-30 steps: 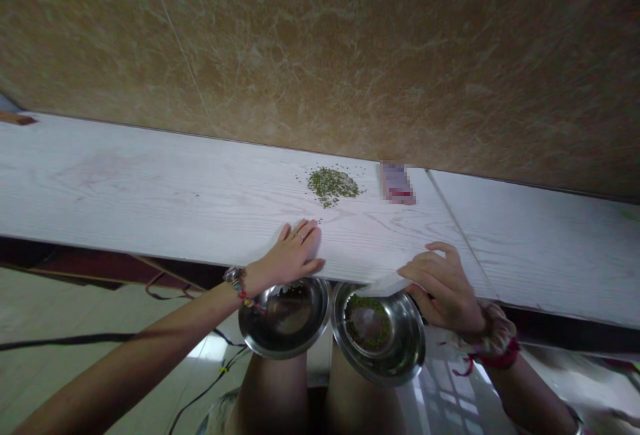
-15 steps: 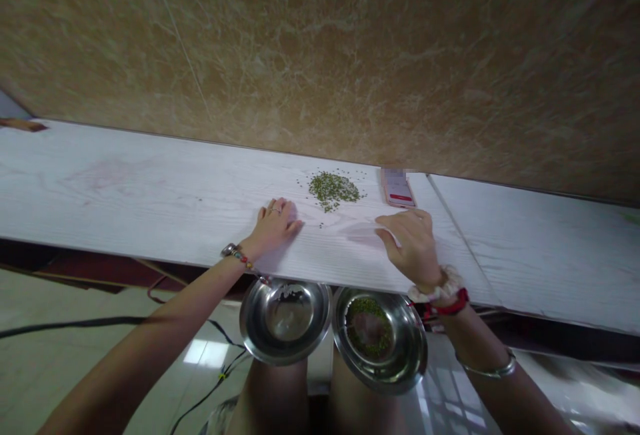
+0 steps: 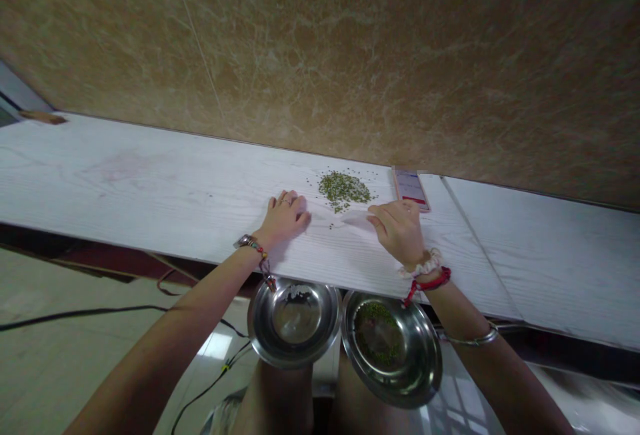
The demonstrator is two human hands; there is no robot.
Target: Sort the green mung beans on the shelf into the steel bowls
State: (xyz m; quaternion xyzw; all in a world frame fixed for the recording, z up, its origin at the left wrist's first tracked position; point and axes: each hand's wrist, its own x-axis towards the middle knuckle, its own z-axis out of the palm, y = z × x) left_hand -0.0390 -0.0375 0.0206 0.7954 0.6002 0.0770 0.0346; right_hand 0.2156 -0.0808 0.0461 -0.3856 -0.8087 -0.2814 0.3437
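Note:
A loose heap of small green beans [image 3: 345, 188], mixed with some white grains, lies on the white wood-grain tabletop [image 3: 215, 175]. My right hand [image 3: 400, 231] pinches a thin, flat white piece like card or paper [image 3: 356, 219], its free end pointing left just below the heap. My left hand [image 3: 284, 220] rests on the tabletop left of the heap, fingers bent and slightly apart, holding nothing. Below the table edge are two steel bowls. White grains sit in the left bowl [image 3: 260, 345]; green beans ring the bottom of the right bowl [image 3: 423, 385].
A phone [image 3: 411, 186] lies just beyond my right hand, partly covered by it. The brown marbled wall [image 3: 320, 55] rises behind the table. A wooden piece [image 3: 44, 117] is at the far left end. Cables [image 3: 80, 315] hang at lower left.
My right hand has moved from over the right bowl up onto the tabletop near the heap, still holding the white piece. My left hand has drawn back slightly left and away from the table's front edge.

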